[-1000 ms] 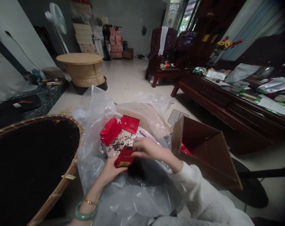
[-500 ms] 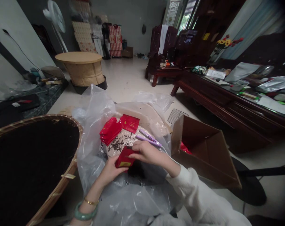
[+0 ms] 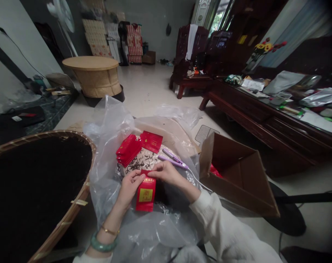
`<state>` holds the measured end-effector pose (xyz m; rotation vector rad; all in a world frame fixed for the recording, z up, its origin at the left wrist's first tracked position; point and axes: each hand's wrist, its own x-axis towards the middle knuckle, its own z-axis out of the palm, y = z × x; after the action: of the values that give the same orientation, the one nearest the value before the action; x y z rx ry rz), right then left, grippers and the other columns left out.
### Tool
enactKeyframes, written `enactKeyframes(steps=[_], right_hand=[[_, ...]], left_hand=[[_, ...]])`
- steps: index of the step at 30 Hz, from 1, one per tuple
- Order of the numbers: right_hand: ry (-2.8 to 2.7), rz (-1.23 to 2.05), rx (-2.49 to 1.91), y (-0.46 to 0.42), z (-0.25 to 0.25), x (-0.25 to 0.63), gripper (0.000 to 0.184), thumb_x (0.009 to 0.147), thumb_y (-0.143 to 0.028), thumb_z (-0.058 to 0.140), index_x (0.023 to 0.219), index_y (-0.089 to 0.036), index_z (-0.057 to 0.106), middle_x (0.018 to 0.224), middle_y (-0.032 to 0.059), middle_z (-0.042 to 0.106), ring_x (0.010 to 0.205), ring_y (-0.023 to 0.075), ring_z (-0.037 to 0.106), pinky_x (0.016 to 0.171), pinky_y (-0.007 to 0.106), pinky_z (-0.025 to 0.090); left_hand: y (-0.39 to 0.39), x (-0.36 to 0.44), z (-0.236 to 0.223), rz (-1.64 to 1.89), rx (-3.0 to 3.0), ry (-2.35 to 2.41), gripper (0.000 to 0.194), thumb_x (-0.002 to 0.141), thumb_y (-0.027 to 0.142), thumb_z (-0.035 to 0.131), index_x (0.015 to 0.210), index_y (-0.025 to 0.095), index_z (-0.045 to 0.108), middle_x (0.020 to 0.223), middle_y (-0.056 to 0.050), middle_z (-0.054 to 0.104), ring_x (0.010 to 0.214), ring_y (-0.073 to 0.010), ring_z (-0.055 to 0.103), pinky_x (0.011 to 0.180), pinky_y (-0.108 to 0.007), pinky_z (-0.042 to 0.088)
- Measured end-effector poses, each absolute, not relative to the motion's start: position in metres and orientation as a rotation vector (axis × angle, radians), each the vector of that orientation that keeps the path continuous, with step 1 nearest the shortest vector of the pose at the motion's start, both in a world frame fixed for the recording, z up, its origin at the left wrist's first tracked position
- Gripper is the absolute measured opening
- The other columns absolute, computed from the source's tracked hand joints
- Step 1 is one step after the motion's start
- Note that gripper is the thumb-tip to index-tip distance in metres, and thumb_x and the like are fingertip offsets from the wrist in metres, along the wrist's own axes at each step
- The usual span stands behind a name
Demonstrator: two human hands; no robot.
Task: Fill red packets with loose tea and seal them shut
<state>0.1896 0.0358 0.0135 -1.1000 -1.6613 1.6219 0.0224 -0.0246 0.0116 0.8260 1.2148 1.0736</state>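
Observation:
A red tea packet (image 3: 146,195) with a yellow square label hangs upright between my hands, its front facing me. My left hand (image 3: 129,188) pinches its upper left corner, and my right hand (image 3: 166,172) grips the upper right edge. Just beyond lie a stack of red packets (image 3: 128,149) and another flat red packet (image 3: 151,141). Dark loose tea leaves (image 3: 140,160) are scattered on the pale surface beneath them. Right of these rests a purple hair straightener (image 3: 173,160), its two arms apart and a white cord trailing off.
Clear plastic sheeting (image 3: 111,124) surrounds the work spot. At left stands a wide woven basket (image 3: 92,160) full of dark tea. An open cardboard box (image 3: 237,182) with something red inside stands at right, beside a black round base (image 3: 289,215). A long wooden table (image 3: 251,109) lies beyond.
The packet has turned from tilted to upright, its label now facing me. Both hands have shifted to its top edge, with the fingers pinched there.

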Motion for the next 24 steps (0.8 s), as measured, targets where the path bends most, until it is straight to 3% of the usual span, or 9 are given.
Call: enactKeyframes(steps=[4,8,10,12,15,18,24], right_hand=[[-1.665,1.58,-1.092,0.037,0.008,0.184,0.04,0.069,-0.051,0.078,0.066,-0.012,0.068,0.057,0.0004,0.06,0.052,0.0098,0.049,0.049,0.021,0.037],[-1.801,1.474,-1.131,0.04,0.004,0.189,0.035,0.083,-0.046,0.067,0.075,-0.012,0.071,0.065,0.0037,0.066,0.058,0.0141,0.057,0.057,0.025,0.045],[-1.906,1.158,-1.204,0.046,0.002,0.2,0.03,0.091,-0.039,0.058,0.087,-0.014,0.073,0.082,0.0073,0.07,0.077,0.0191,0.063,0.073,0.03,0.05],[-1.998,0.691,-1.37,0.053,-0.002,0.215,0.026,0.093,-0.034,0.057,0.108,-0.017,0.071,0.107,0.0119,0.069,0.102,0.0252,0.06,0.091,0.038,0.046],[-2.15,0.237,-1.733,0.062,-0.009,0.234,0.051,0.089,-0.034,0.065,0.135,-0.015,0.054,0.13,0.0197,0.057,0.12,0.0334,0.049,0.098,0.047,0.04],[-2.341,0.215,-1.918,0.067,-0.016,0.241,0.064,0.086,-0.033,0.07,0.14,-0.01,0.045,0.128,0.0225,0.055,0.118,0.0346,0.05,0.095,0.044,0.041],[-2.419,0.311,-1.815,0.071,-0.016,0.242,0.043,0.088,-0.028,0.066,0.125,-0.009,0.056,0.115,0.0182,0.06,0.104,0.0285,0.056,0.087,0.036,0.044]], left_hand=[[-0.024,0.028,0.009,0.947,0.728,1.129,0.072,0.047,0.048,0.09,0.101,0.014,0.057,0.079,-0.004,0.072,0.07,-0.0209,0.07,0.068,-0.03,0.056],[-0.024,0.031,0.002,0.922,0.587,1.164,0.074,0.036,0.039,0.095,0.095,0.009,0.062,0.076,-0.008,0.074,0.067,-0.0214,0.071,0.065,-0.028,0.057],[-0.024,0.031,0.001,0.968,0.539,1.182,0.071,0.035,0.035,0.096,0.093,0.009,0.065,0.078,-0.008,0.074,0.066,-0.0215,0.072,0.063,-0.028,0.058],[-0.024,0.029,0.002,1.004,0.506,1.198,0.068,0.033,0.031,0.096,0.091,0.01,0.066,0.081,-0.008,0.075,0.066,-0.0217,0.072,0.061,-0.027,0.059],[-0.023,0.024,0.006,1.037,0.484,1.211,0.067,0.033,0.029,0.096,0.09,0.01,0.067,0.083,-0.009,0.076,0.067,-0.0236,0.072,0.057,-0.028,0.059],[-0.021,0.015,0.009,1.102,0.459,1.234,0.067,0.031,0.034,0.096,0.087,0.01,0.067,0.077,-0.008,0.075,0.067,-0.0251,0.073,0.056,-0.028,0.059],[-0.023,0.003,0.01,1.094,0.508,1.266,0.066,0.032,0.037,0.096,0.085,0.01,0.066,0.074,-0.009,0.075,0.067,-0.0235,0.072,0.059,-0.027,0.058]])
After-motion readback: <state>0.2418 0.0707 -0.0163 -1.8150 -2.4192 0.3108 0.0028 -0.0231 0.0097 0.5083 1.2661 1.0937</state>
